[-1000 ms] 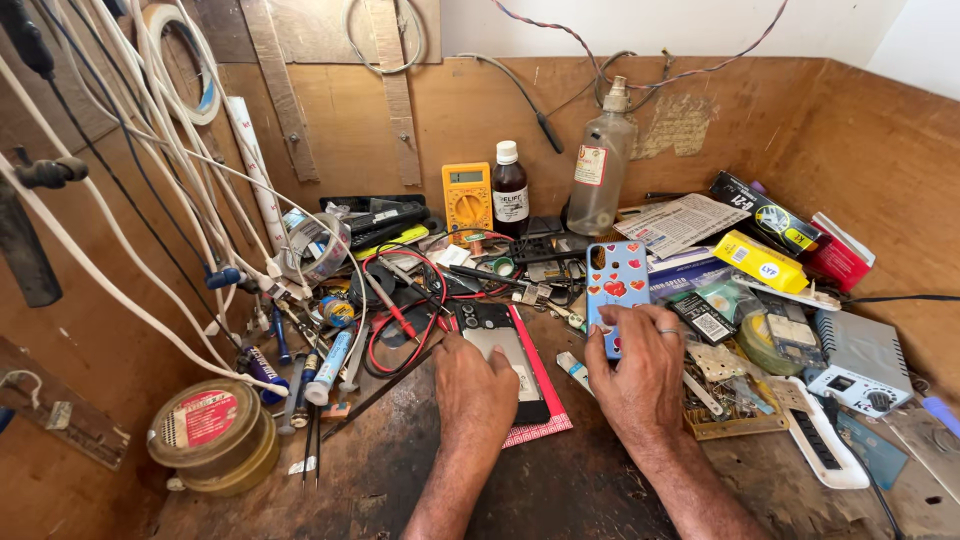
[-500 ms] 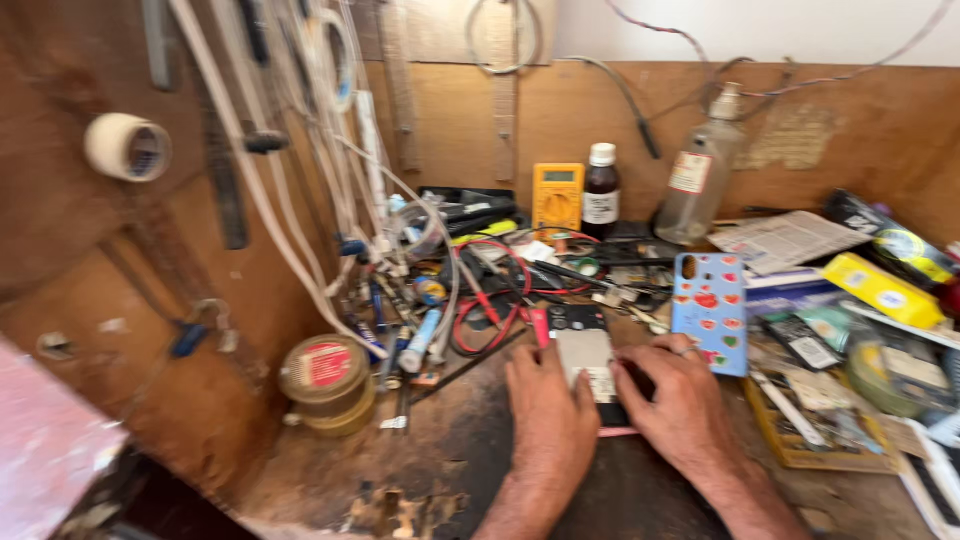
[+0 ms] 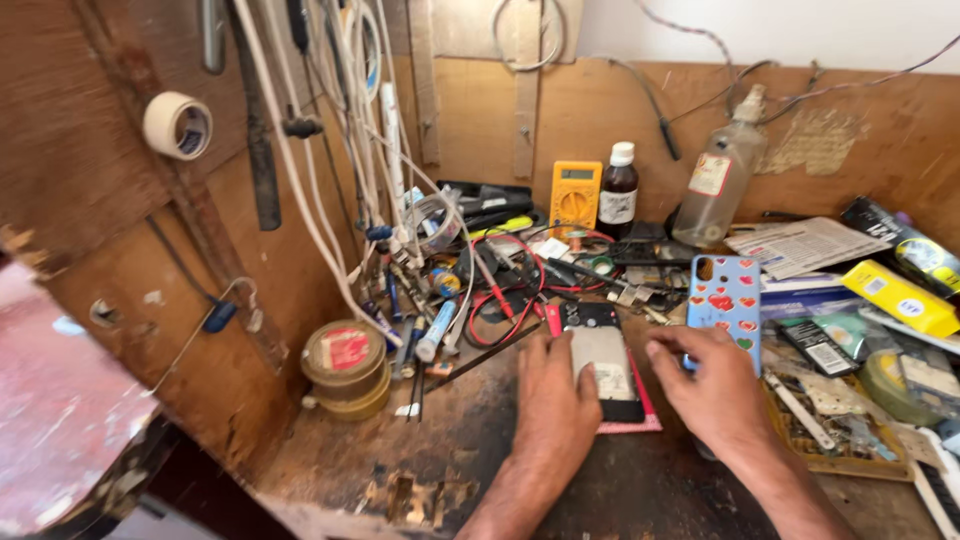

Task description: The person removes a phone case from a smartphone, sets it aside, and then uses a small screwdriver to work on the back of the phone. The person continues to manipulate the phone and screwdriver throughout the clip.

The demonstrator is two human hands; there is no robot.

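An opened phone point(image 3: 604, 362) lies back-up on a red mat point(image 3: 640, 420) on the dark wooden bench. My left hand point(image 3: 555, 395) rests flat beside the phone's left edge, fingers touching it. My right hand point(image 3: 710, 385) sits at the phone's right side, fingertips curled near its edge and partly over the lower end of a blue phone case with red hearts point(image 3: 727, 300). Whether either hand pinches a small part is hidden.
A round tin point(image 3: 345, 365) stands at left under hanging white cables point(image 3: 330, 180). A yellow multimeter point(image 3: 575, 195), a dark bottle point(image 3: 618, 187) and a clear bottle point(image 3: 720, 185) line the back wall. Red and black leads point(image 3: 505, 290), tools and boxes crowd the right.
The view has swung left, showing more of the left wall and a tape roll. Both hands stay at the phone, barely moved.
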